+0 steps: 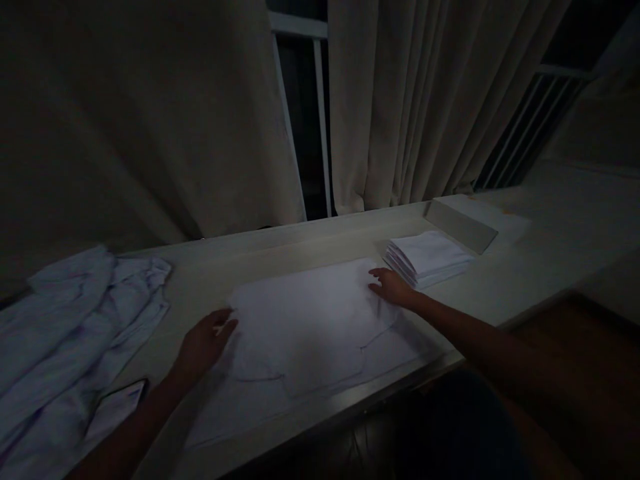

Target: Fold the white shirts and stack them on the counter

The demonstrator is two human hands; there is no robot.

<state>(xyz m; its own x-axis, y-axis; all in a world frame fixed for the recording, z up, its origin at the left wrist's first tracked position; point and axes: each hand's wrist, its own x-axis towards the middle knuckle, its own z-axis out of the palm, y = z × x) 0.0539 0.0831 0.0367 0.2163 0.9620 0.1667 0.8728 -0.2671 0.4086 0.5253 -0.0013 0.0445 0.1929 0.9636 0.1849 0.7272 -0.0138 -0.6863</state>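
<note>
While spread, both hands (300, 313) flatten cloth (310, 320).

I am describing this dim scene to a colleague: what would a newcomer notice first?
First, the white garment spread flat mid-table, with the left hand at its left edge and the right hand on its right edge. Then the stack of folded white cloths just right of it, and the crumpled shirts heaped at far left.

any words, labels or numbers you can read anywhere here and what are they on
None can be read.
The white garment spread flat under the left hand and right hand: no visible print.
The stack of folded white cloths: plain.
The heap of pale shirts: no label shows.
The dark flat object, possibly a phone: too dark to read.
</note>
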